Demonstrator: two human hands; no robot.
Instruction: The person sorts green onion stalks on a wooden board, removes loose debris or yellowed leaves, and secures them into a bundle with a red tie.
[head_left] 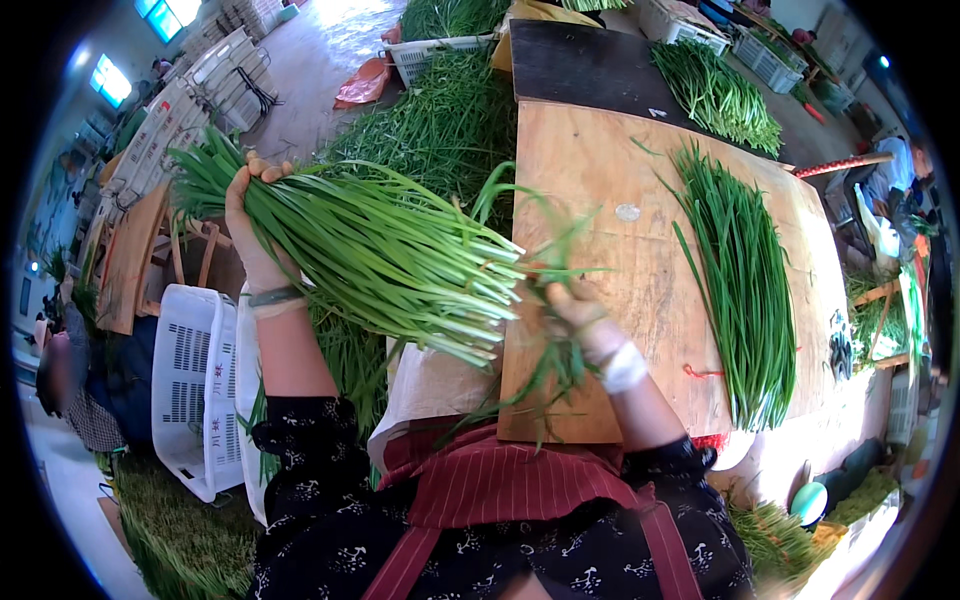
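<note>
My left hand (262,190) is closed round a thick bunch of garlic chives (390,250), near its leafy end. The bunch is held tilted, with its pale stem ends pointing right toward the wooden board. At those stem ends my right hand (580,315), smeared by motion and with a white wrap at the wrist, has its fingers curled on loose chive leaves (562,368). Some strands trail above and below it. On the board (620,300) to the right lies another bunch of chives (745,290), stems toward me.
A large heap of loose greens (430,130) rises beyond the left bunch. A white crate (190,390) stands at the left. More chives (715,95) lie on a dark board (590,65) at the back. A red tie (702,372) rests on the wood.
</note>
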